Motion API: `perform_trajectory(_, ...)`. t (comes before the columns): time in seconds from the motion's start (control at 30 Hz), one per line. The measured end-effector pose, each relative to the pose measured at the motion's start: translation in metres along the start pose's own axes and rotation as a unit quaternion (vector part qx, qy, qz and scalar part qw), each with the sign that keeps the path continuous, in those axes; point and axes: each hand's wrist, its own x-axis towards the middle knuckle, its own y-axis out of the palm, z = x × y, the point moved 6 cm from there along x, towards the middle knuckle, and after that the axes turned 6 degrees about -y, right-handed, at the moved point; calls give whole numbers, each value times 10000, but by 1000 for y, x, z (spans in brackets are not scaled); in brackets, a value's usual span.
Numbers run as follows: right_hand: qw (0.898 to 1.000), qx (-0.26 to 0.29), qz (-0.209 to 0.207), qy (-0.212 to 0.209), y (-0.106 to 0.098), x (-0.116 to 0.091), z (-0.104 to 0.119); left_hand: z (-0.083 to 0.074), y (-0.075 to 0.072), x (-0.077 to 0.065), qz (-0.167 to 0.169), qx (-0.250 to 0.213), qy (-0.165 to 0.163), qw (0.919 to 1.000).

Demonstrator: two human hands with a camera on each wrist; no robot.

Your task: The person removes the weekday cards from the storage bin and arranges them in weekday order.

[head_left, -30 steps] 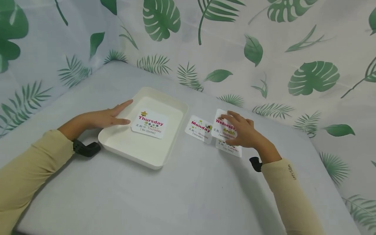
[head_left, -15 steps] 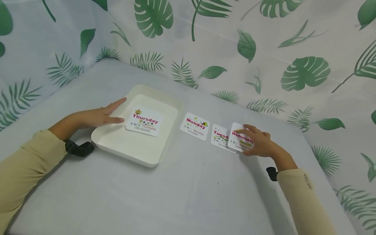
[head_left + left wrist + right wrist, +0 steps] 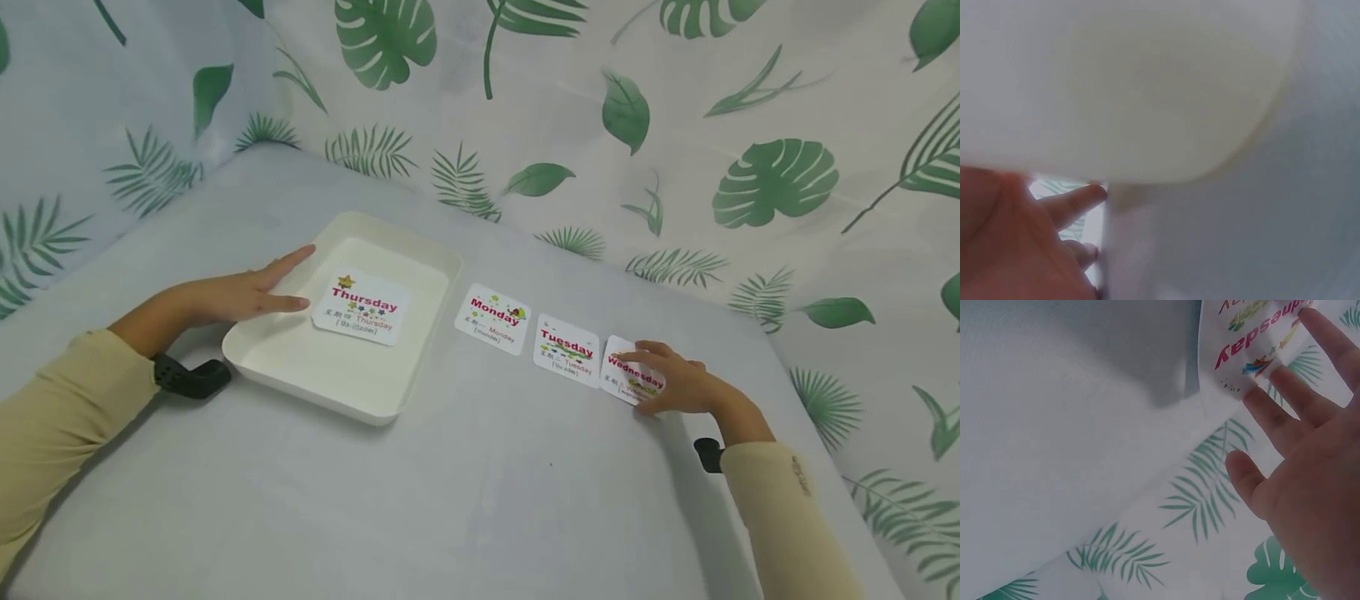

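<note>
My right hand (image 3: 678,383) pinches the Wednesday card (image 3: 628,367) by its edges, low over the table at the right end of a row. In the right wrist view, the fingertips meet the edge of the Wednesday card (image 3: 1254,340). Left of it lie the Tuesday card (image 3: 567,350) and then the Monday card (image 3: 492,318), both face up. My left hand (image 3: 225,298), fingers straight, rests at the left rim of a white tray (image 3: 300,387). Inside that tray is the Thursday card (image 3: 362,307). The left wrist view shows the left hand (image 3: 1016,237) close under the tray wall (image 3: 1147,125).
A pale cloth covers the table (image 3: 450,500). Behind and beside it hangs a leaf-patterned curtain (image 3: 547,125). Each wrist carries a black device, such as the left wrist strap (image 3: 191,379).
The right hand has carried the Wednesday card rightward and down from over the Tuesday card, which shows fully now. The left hand has stayed at the tray. The head view has shifted slightly.
</note>
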Motion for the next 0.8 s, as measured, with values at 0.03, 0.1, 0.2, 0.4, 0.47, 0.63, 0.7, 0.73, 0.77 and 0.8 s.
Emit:
perform_trajectory(0.03, 10000, 8, 34, 36, 0, 0, -1, 0, 0, 0, 4, -15, 7, 10000)
perform_trajectory(0.1, 9999, 21, 110, 82, 0, 1, -3, 0, 0, 0, 14, -15, 8, 10000)
perform_trajectory(0.2, 9997, 116, 202, 120, 2, 1, -5, -1, -1, 0, 18, -27, 6, 10000)
perform_trajectory(0.4, 9988, 384, 256, 168, 3, 3, -8, 0, -2, 1, 18, 2, -13, 10000)
perform_trajectory(0.47, 9985, 436, 290, 186, 2, 5, -8, 0, -3, 0, 24, -1, -22, 10000)
perform_trajectory(0.63, 9979, 460, 420, 151, 3, 10, -8, 1, -4, -2, 33, -73, -21, 10000)
perform_trajectory(0.7, 9975, 513, 470, 110, 3, 10, -9, 1, -3, -2, 53, -106, -12, 9999)
perform_trajectory(0.73, 9972, 554, 492, 75, 4, 10, -10, 1, -2, -1, 65, -122, 0, 9999)
perform_trajectory(0.77, 9968, 610, 515, 61, 5, 9, -11, 1, -2, -1, 78, -130, 11, 9999)
perform_trajectory(0.8, 9960, 697, 551, 65, 6, 8, -12, 0, -1, 0, 93, -139, 24, 9999)
